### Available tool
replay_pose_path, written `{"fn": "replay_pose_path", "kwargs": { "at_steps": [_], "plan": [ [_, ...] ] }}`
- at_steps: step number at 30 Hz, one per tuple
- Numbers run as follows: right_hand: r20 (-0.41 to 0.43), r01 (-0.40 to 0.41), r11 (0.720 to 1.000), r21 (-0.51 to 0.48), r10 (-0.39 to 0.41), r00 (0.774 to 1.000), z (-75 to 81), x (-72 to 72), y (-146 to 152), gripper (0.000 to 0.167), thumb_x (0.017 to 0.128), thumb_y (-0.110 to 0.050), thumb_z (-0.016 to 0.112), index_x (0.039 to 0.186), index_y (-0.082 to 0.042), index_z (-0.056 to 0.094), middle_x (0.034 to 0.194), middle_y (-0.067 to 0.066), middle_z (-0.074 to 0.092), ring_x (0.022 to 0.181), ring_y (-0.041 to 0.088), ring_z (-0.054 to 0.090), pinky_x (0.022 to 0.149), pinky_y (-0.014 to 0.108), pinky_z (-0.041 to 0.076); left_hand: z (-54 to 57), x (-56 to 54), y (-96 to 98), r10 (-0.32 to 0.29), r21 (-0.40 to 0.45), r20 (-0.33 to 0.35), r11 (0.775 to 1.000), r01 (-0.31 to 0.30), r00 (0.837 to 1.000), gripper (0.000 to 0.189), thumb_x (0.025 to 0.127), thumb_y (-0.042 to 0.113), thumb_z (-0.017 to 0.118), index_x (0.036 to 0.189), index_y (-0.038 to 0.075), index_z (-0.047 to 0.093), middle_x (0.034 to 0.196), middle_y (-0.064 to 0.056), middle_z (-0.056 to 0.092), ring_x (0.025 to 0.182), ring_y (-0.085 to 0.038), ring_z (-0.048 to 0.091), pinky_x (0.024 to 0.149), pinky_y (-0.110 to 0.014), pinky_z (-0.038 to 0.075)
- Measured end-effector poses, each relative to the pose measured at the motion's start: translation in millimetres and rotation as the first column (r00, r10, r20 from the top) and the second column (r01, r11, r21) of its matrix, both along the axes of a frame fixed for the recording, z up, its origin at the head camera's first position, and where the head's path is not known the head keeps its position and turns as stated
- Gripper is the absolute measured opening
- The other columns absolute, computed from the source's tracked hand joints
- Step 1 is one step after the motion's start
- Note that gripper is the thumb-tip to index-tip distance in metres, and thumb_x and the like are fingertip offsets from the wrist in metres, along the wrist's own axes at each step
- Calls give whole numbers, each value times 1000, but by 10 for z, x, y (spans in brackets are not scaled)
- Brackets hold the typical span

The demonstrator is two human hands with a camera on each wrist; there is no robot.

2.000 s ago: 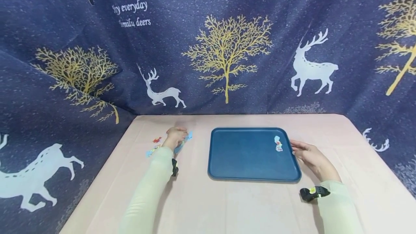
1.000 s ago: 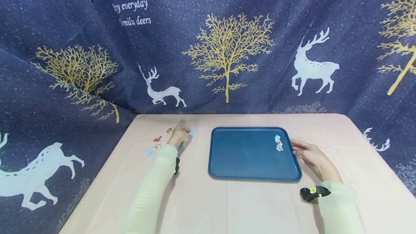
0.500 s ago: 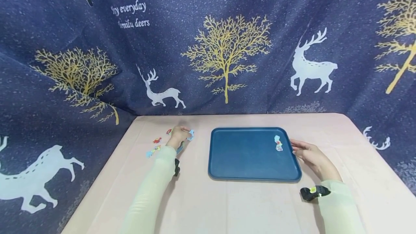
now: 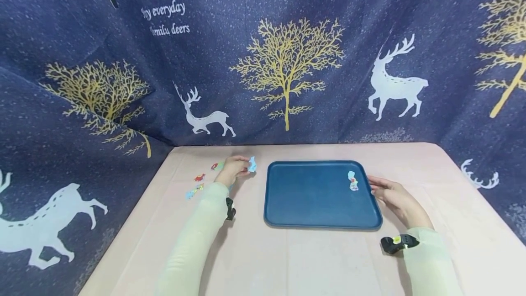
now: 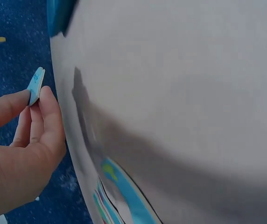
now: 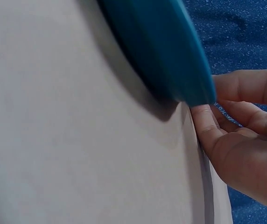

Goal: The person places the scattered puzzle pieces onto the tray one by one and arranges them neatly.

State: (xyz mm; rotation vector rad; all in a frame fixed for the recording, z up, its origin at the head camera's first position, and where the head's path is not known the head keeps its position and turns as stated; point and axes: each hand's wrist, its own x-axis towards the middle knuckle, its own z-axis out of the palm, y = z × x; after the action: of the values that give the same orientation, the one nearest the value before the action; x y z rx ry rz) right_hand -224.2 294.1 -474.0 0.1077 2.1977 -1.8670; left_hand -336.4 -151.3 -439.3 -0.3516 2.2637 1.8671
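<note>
My left hand point(image 4: 235, 169) pinches a light blue, thick-edged puzzle piece point(image 4: 252, 164) between thumb and fingertips. In the left wrist view the piece point(image 5: 36, 87) stands on edge, raised off the pink-covered table. More colourful pieces point(image 5: 131, 193) lie below that hand. At the right side of the dark blue tray point(image 4: 312, 195), my right hand point(image 4: 396, 200) has its fingers fairly straight, tips against the rim. The right wrist view shows thumb and finger right at the tray's edge point(image 6: 171, 51). Small coloured pieces point(image 4: 353, 181) lie together on the tray's right part.
Left of the tray, a red piece point(image 4: 199, 177), a blue and yellow piece point(image 4: 194, 191) and a red and green piece point(image 4: 216, 166) lie on the table point(image 4: 320, 259). A dark blue curtain point(image 4: 287, 58) printed with deer and trees hangs behind the table.
My left hand has taken hold of the light blue piece, lifted it and moved slightly right toward the tray. The right hand and the tray have stayed in place.
</note>
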Motion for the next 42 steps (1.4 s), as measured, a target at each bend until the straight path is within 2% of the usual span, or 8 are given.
{"fn": "replay_pose_path", "kwargs": {
  "at_steps": [4, 9, 17, 21, 23, 26, 32, 42],
  "plan": [
    [-14, -4, 1000, 15, 4, 1000, 10, -8, 7, 66, 87, 5, 46, 148, 9, 21, 148, 32, 28, 123, 22, 45, 114, 46, 32, 22, -35, 124, -24, 10, -2, 1000, 24, 1000, 26, 90, -2, 61, 115, -4, 63, 96, -12, 64, 72, -15, 60, 86, -35, 57],
    [-24, -3, 1000, 14, 3, 1000, -1, -12, 22, 65, 87, 5, 48, 147, 10, 22, 146, 31, 32, 102, -4, 49, 96, 18, 46, 74, -60, 340, -37, 56, -15, 998, 38, 999, 26, 88, -3, 63, 113, -6, 63, 82, -7, 63, 65, -11, 57, 77, -28, 59],
    [-20, -11, 1000, 27, 12, 1000, -11, -6, 19, 64, 88, 5, 47, 147, 10, 22, 147, 33, 28, 121, 17, 46, 112, 43, 36, 80, -121, 735, -106, 100, -30, 989, 109, 994, 21, 86, -3, 66, 107, -3, 67, 92, -15, 66, 77, -20, 64, 77, -30, 60],
    [-33, -2, 1000, 18, 3, 999, -27, -1, 24, 63, 89, 5, 48, 146, 11, 22, 147, 34, 28, 107, 1, 51, 100, 24, 47, 105, -92, 933, -141, 127, -28, 982, 143, 990, 21, 87, -4, 65, 108, -3, 67, 98, -18, 67, 80, -23, 65, 79, -30, 59],
    [-38, 2, 1000, 11, -1, 999, -30, 1, 24, 63, 88, 5, 48, 146, 11, 23, 146, 34, 29, 100, -6, 50, 91, 14, 48, 233, 11, 1036, -157, 124, 8, 980, 155, 988, 27, 89, -5, 62, 116, -5, 63, 108, -22, 64, 86, -25, 64, 87, -35, 57],
    [-35, 0, 1000, 12, 0, 999, -31, -1, 21, 65, 88, 5, 49, 146, 11, 23, 146, 34, 30, 102, -4, 50, 94, 18, 48, 244, 59, 1172, -179, 153, 10, 973, 175, 984, 28, 89, -6, 62, 118, -6, 62, 102, -20, 64, 78, -21, 63, 84, -34, 58],
    [-6, 0, 1000, 18, 0, 1000, -20, -7, 13, 66, 88, 5, 47, 148, 9, 21, 148, 33, 28, 128, 31, 40, 115, 53, 25, 143, 81, 1462, -182, 178, 7, 968, 178, 983, 24, 87, -7, 64, 111, -7, 65, 91, -16, 65, 67, -16, 62, 72, -29, 61],
    [31, 12, 1000, 7, -12, 999, 16, 3, 8, 68, 86, 6, 46, 149, 7, 19, 149, 32, 25, 139, 46, 20, 113, 65, 11, 47, 162, 1849, -157, 173, 6, 973, 154, 988, 22, 86, -8, 66, 107, -6, 67, 87, -15, 67, 69, -17, 65, 68, -26, 61]
  ]
}}
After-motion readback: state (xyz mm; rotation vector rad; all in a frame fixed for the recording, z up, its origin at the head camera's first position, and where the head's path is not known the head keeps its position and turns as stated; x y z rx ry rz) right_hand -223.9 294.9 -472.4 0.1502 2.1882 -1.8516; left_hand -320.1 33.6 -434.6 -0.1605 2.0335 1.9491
